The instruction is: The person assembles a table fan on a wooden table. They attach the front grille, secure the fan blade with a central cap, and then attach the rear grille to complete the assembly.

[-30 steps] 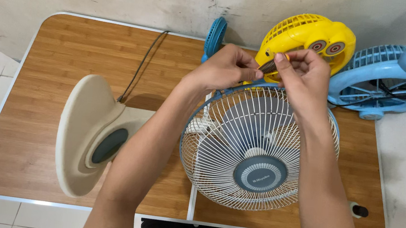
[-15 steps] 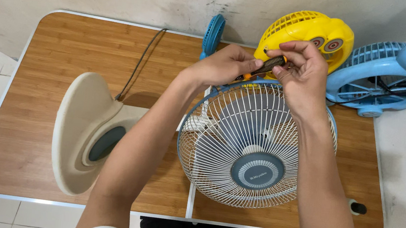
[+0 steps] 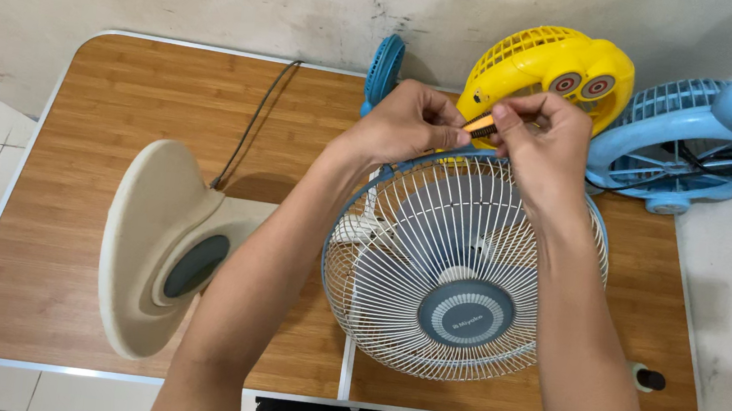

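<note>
We see the left hand (image 3: 406,126) and right hand (image 3: 540,147) pinching a small orange-and-black tool (image 3: 481,125) between them above the white fan's grille (image 3: 432,267) on the table (image 3: 124,89); fingers hide most of the tool.

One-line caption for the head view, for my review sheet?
Both hands, left and right, grip a small orange-and-black tool above a white table fan.

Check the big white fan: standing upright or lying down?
Lying down. The white fan lies with its grille facing up at the camera, and its beige base stands on edge on the wooden table.
</note>
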